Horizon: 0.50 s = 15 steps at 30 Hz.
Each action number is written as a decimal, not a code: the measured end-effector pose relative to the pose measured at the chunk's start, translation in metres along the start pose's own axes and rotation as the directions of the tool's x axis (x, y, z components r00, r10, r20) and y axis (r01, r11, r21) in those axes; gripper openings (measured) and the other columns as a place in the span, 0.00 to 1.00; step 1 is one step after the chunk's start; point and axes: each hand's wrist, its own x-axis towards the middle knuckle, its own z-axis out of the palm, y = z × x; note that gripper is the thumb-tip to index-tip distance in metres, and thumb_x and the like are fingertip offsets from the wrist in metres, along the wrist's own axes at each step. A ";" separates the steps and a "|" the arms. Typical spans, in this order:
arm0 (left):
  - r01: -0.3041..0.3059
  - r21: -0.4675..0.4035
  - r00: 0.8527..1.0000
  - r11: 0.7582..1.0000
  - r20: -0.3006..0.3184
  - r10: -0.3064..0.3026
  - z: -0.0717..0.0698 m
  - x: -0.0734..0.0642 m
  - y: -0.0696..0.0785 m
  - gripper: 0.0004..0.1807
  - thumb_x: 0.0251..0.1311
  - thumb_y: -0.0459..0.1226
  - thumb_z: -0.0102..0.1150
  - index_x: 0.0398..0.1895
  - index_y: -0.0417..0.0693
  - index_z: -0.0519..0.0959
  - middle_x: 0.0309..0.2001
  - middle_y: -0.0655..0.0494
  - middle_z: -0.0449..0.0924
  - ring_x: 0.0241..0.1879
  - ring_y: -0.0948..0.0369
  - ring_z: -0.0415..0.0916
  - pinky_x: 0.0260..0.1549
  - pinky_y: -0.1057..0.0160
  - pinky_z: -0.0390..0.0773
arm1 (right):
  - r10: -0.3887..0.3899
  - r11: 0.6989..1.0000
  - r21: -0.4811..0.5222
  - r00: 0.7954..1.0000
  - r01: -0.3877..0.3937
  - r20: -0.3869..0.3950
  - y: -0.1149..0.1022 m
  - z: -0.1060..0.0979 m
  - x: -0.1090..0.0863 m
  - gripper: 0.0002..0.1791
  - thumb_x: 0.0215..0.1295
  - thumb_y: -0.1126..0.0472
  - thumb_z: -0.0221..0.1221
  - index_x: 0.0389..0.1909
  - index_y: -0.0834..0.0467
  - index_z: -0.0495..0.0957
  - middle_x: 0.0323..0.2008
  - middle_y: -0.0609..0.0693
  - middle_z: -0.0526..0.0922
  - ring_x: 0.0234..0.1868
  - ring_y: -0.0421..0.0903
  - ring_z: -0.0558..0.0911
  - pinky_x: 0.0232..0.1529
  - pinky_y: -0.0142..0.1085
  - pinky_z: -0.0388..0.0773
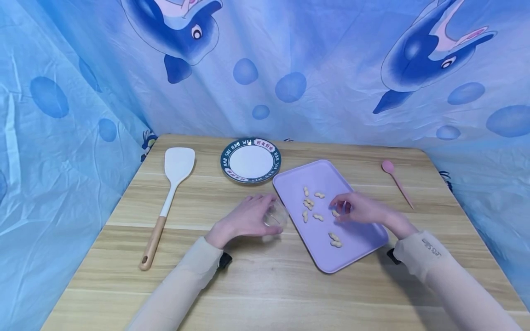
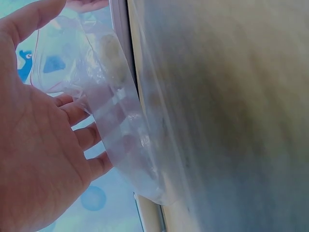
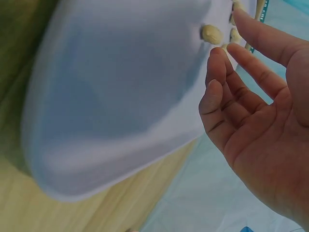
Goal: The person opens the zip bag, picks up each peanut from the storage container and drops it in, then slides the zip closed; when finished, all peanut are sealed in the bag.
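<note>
My left hand [image 1: 252,217] grips a clear see-through container [image 1: 275,216] at the left side of the purple tray. In the left wrist view this clear container [image 2: 104,92] shows creases and glare, and fingers appear behind it; whether it is a cup or a bag I cannot tell. On the tray [image 1: 352,243] lie several peanuts [image 1: 318,217] in their shells. Over its right half, my right hand [image 1: 360,209] curves its fingers and thumb around a peanut [image 1: 335,213]. The right wrist view shows a gap between thumb and fingertips, a peanut [image 3: 211,34] lying just beyond them.
A round plate [image 1: 251,162] with a dark patterned rim stands at the back. At the left lies a white spatula [image 1: 179,163] with a wooden handle. A small pink spoon [image 1: 389,167] lies at the right. A blue dolphin-print curtain [image 1: 331,115] surrounds the wooden table [image 1: 256,294].
</note>
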 end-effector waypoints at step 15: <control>-0.010 -0.026 1.000 1.000 0.009 0.010 0.001 0.001 -0.005 0.47 0.50 0.64 0.67 0.69 0.48 0.67 0.58 0.55 0.78 0.59 0.57 0.70 0.64 0.52 0.64 | -0.009 0.999 0.033 1.000 0.008 0.007 0.005 0.013 -0.005 0.16 0.57 0.71 0.68 0.47 0.65 0.80 0.32 0.49 0.76 0.33 0.44 0.75 0.34 0.32 0.74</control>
